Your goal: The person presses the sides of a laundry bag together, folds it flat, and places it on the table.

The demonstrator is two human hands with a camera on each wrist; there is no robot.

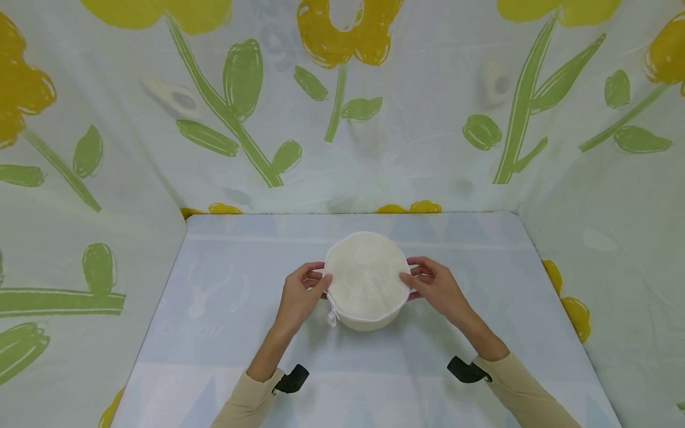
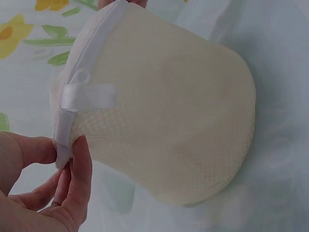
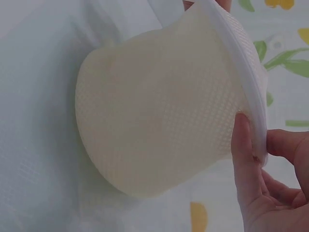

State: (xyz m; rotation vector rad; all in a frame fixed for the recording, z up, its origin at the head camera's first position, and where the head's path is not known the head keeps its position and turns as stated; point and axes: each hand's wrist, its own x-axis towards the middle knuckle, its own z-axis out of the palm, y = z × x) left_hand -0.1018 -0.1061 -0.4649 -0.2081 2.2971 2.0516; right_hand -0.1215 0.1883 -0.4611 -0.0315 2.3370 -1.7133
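In the head view, your left hand [image 1: 301, 291] and right hand [image 1: 436, 288] pinch opposite sides of a round cream mesh bag [image 1: 367, 276] near the middle of the tabletop [image 1: 374, 380]. In the left wrist view, your left hand is clamped on its white rim [image 2: 94, 46], near a white tab [image 2: 99, 96]. In the right wrist view, your right hand grips that rim too.

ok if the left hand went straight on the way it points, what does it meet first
The left hand would likely meet the cream zippered mesh bag first: it pinches the bag's white rim. Depth beyond is unclear.
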